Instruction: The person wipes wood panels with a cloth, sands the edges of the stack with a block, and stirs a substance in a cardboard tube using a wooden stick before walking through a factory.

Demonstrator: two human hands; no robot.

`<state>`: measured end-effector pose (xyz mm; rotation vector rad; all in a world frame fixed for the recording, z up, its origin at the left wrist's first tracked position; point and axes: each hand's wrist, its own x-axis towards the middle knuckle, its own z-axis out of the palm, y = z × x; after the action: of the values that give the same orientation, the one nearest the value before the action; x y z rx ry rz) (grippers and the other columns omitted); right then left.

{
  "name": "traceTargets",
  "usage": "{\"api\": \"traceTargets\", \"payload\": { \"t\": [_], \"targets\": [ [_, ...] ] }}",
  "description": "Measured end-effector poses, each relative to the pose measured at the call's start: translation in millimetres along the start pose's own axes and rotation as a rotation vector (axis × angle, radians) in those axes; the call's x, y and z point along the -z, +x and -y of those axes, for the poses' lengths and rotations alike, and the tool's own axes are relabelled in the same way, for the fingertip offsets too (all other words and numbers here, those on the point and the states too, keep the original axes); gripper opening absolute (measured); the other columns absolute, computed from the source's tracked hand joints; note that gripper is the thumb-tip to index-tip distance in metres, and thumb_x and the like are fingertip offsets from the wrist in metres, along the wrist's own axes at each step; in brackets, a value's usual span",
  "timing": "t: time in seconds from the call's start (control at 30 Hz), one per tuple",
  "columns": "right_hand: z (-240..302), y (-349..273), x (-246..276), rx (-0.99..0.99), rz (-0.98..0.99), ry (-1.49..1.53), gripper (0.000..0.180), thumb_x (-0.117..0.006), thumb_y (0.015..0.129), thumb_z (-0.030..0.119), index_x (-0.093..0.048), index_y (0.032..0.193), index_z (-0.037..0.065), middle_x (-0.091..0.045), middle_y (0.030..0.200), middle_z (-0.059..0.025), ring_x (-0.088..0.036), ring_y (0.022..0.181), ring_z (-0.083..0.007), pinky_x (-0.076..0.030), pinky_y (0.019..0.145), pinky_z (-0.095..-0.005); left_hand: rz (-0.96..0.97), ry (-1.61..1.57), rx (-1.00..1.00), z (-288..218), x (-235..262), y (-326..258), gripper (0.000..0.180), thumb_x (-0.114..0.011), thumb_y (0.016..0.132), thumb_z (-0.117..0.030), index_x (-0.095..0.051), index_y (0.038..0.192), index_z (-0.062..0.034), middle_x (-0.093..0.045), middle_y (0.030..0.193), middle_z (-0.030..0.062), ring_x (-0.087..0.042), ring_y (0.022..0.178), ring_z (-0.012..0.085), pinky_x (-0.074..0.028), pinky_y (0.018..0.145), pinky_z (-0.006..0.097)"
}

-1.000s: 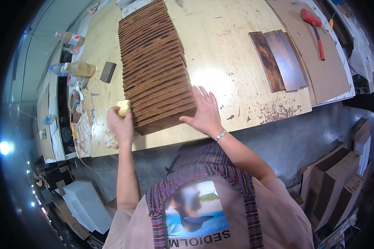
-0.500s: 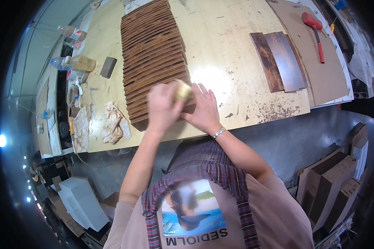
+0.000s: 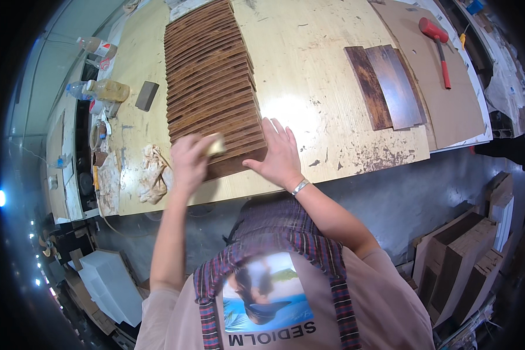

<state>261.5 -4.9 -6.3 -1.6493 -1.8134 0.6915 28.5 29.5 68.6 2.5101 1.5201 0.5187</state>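
A long row of brown wooden slats (image 3: 210, 87) stands packed together on the pale tabletop, running away from me. My left hand (image 3: 188, 162) is closed around a small pale yellow sponge-like pad (image 3: 217, 144) at the left part of the row's near end. The pad lies against the slats; its exact kind is not clear. At the near right corner my right hand (image 3: 279, 156) rests with fingers stretched and thumb apart, its thumb touching the nearest slat and its fingers along the row's right side. It holds nothing.
Left on the table (image 3: 309, 70) lie a crumpled cloth (image 3: 153, 175), a dark grey block (image 3: 147, 95) and plastic bottles (image 3: 107, 90). To the right are flat dark boards (image 3: 394, 87) and a red mallet (image 3: 440, 49) on cardboard (image 3: 461, 114). Wooden pieces (image 3: 461, 251) stand below, right.
My left hand has moved left with the pad, from the row's right edge toward its left edge. My right hand stays at the right corner, its thumb now on the nearest slat.
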Motion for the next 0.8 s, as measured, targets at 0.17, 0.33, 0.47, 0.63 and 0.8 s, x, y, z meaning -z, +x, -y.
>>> {"api": "traceTargets", "payload": {
  "t": [0.17, 0.33, 0.47, 0.63, 0.8],
  "targets": [
    [1.3, -0.5, -2.2, 0.011, -0.004, -0.008, 0.106, -0.08, 0.07, 0.053, -0.033, 0.147, -0.003, -0.04, 0.151, -0.0181, -0.029, 0.145, -0.0307, -0.018, 0.12, -0.0481, -0.095, 0.247, 0.26, 46.7, 42.5, -49.2, 0.048, -0.067, 0.067, 0.004, -0.074, 0.109, -0.0194, -0.06, 0.094, 0.0064, -0.055, 0.093, 0.0281, -0.045, 0.085, 0.04],
    [-0.6, -1.6, -4.9, 0.023, -0.012, -0.007, 0.106, -0.083, 0.068, 0.048, -0.033, 0.148, -0.001, -0.041, 0.15, -0.0185, -0.03, 0.145, -0.0307, -0.017, 0.12, -0.0473, -0.02, -0.082, -0.16, -71.2, -16.9, 23.0, 0.041, -0.07, 0.074, -0.004, -0.07, 0.111, -0.02, -0.061, 0.097, 0.0051, -0.056, 0.098, 0.0273, -0.043, 0.089, 0.041],
    [-1.0, 1.1, 0.5, 0.014, -0.017, -0.004, 0.107, -0.085, 0.066, 0.046, -0.034, 0.148, -0.001, -0.042, 0.15, -0.0183, -0.031, 0.144, -0.031, -0.018, 0.12, -0.0478, 0.004, -0.027, -0.097, -43.5, -11.0, 2.6, 0.048, -0.066, 0.066, 0.002, -0.071, 0.11, -0.0168, -0.06, 0.094, 0.006, -0.055, 0.095, 0.0284, -0.043, 0.083, 0.041],
    [-0.8, -0.7, -5.3, 0.019, -0.024, 0.006, 0.108, -0.085, 0.065, 0.047, -0.034, 0.147, -0.001, -0.043, 0.148, -0.0182, -0.032, 0.144, -0.0309, -0.02, 0.119, -0.0489, -0.101, -0.09, -0.093, -61.7, -13.5, 11.0, 0.047, -0.065, 0.066, 0.004, -0.07, 0.11, -0.0139, -0.06, 0.097, 0.0068, -0.055, 0.096, 0.0288, -0.042, 0.085, 0.042],
    [0.4, 0.4, -1.3, 0.027, -0.011, -0.01, 0.108, -0.084, 0.066, 0.049, -0.034, 0.146, -0.003, -0.042, 0.149, -0.0184, -0.031, 0.144, -0.0317, -0.021, 0.119, -0.0489, -0.025, -0.065, -0.021, -16.0, -5.1, -31.2, 0.045, -0.063, 0.067, 0.002, -0.071, 0.106, -0.0164, -0.062, 0.099, 0.0071, -0.057, 0.099, 0.0288, -0.042, 0.088, 0.04]
  ]
}}
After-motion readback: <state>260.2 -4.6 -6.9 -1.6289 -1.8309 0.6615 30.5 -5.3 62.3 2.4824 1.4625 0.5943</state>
